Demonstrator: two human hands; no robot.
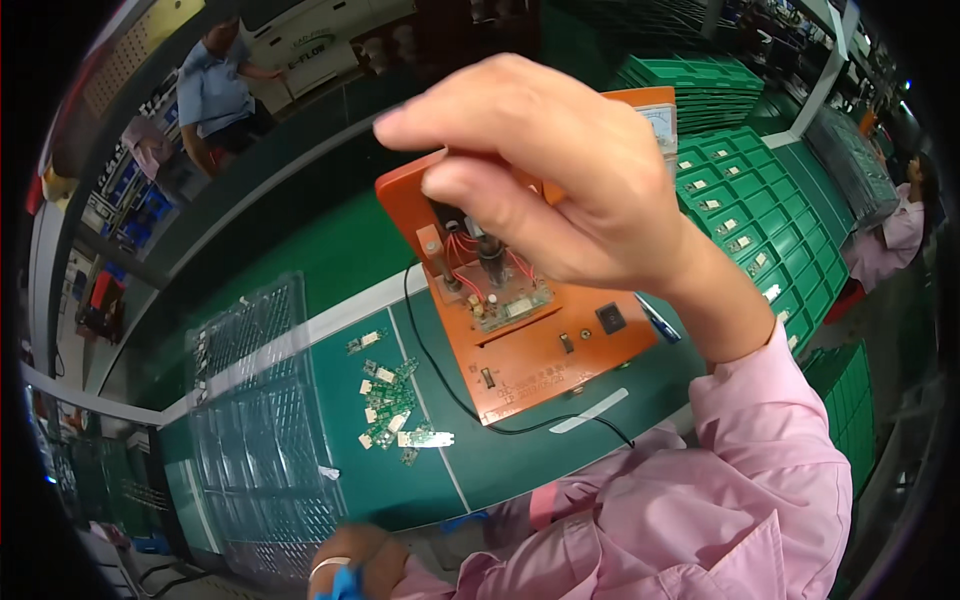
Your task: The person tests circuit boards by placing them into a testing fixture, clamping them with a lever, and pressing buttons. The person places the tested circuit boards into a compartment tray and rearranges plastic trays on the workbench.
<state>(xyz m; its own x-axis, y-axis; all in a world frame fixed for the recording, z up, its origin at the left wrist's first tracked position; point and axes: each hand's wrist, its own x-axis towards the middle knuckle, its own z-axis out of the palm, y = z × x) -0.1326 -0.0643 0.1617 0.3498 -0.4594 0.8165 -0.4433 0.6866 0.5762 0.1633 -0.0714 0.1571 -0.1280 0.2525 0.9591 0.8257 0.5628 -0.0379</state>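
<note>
My right hand (560, 170) is raised over an orange test fixture (540, 360). Its thumb and fingers are curved with a gap between them, and nothing shows in that gap. Beneath the hand, a small circuit board (515, 308) sits on the fixture's raised platform, below a dark clamp with red wires. My left hand (365, 550) is low at the picture's bottom edge, next to a white band and something blue (347, 582). Its fingers are hidden. Several small green circuit boards (390, 400) lie in a loose pile left of the fixture.
Clear plastic trays (255, 430) stand at the left. Green compartment trays (760, 220) holding boards are at the right, with more stacked behind (690, 75). A black cable (435, 360) loops around the fixture. A pen (657, 318) lies beside it. Other people are farther off.
</note>
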